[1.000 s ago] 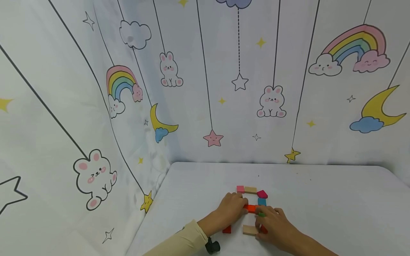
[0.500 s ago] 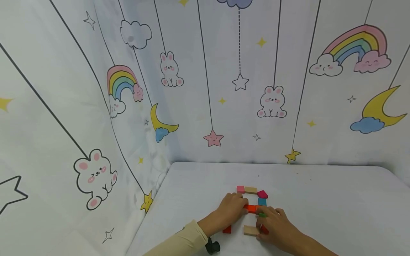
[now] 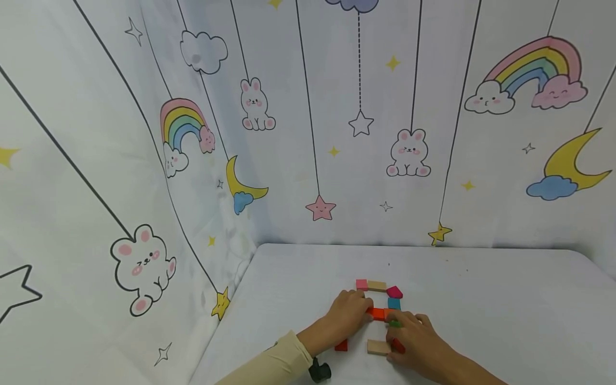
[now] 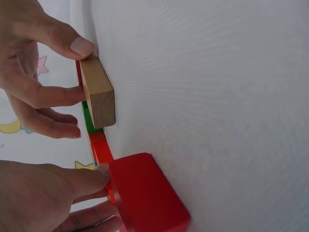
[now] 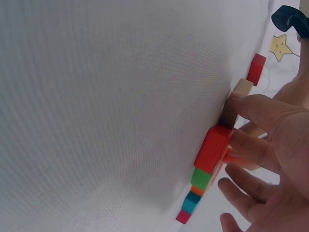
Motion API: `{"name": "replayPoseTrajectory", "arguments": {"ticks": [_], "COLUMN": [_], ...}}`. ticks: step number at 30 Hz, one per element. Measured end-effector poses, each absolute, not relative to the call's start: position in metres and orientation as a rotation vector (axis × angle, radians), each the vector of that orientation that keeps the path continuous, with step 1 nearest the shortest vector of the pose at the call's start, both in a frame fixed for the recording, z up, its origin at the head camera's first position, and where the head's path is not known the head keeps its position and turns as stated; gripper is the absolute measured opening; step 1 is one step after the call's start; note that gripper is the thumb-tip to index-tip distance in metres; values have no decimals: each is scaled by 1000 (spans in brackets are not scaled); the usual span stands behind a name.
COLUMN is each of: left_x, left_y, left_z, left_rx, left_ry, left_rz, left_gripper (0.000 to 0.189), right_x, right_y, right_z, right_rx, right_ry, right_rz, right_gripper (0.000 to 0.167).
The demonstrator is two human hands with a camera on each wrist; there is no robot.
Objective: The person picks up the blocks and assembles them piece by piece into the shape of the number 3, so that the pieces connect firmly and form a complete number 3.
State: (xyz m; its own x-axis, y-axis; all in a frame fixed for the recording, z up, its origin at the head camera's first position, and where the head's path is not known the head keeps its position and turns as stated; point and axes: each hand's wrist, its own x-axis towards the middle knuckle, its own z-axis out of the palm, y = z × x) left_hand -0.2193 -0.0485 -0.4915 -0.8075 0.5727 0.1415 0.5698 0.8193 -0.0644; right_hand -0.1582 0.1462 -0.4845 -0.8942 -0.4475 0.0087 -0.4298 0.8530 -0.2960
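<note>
In the head view my left hand (image 3: pixel 348 313) pinches the left end of an orange-red wooden block (image 3: pixel 377 314) in the middle row. My right hand (image 3: pixel 418 342) bends over the lower right corner. Its thumb and a finger hold a plain wooden block (image 3: pixel 378 347), seen end-on as a natural wood block (image 4: pixel 100 94) in the left wrist view. Against that block's right end lies a red block (image 5: pixel 212 147), and beyond it a green block (image 5: pixel 201 179). A separate red block (image 3: pixel 341 345) lies below my left hand, large in the left wrist view.
At the far end of the arrangement are a pink block (image 3: pixel 361 284), a tan block (image 3: pixel 376 286), a crimson five-sided block (image 3: pixel 394 292) and a blue block (image 3: pixel 393 303). A black object (image 3: pixel 320 370) sits by the left wrist. Printed white cloth backs the white table (image 3: pixel 289 278).
The plain wooden block has slid slightly to the right with my right hand, and the red block beside it has shifted a little too. My left hand stays in place.
</note>
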Motion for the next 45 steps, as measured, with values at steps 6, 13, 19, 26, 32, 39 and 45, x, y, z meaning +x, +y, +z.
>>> {"name": "replayPoseTrajectory", "arguments": {"ticks": [6, 13, 19, 26, 32, 39, 45], "left_x": [-218, -217, -218, -219, -220, -226, -230], "left_y": [-49, -48, -48, -47, -47, -47, -45], "left_z": [-491, -492, -492, -490, -487, -480, -475], "left_rx": [-897, -892, -883, -890, -922, -987, -1035], "left_ry": [-2845, -2846, -2855, -2863, -2855, -2866, -2872], "left_rz": [27, 45, 49, 54, 59, 72, 143], "left_gripper": [25, 25, 26, 26, 25, 21, 17], "right_x": [-157, -156, -155, -155, -154, -151, -145], "right_y": [147, 147, 146, 146, 145, 136, 124], "right_z": [-486, -486, -484, -482, -481, -480, -479], "right_rx": [-733, -745, -732, -705, -765, -895, -1014], "right_ry": [2979, 2976, 2972, 2970, 2998, 3031, 3093], "right_rz": [-457, -469, -462, -456, -477, -500, -417], "right_gripper": [27, 28, 27, 27, 30, 32, 30]}}
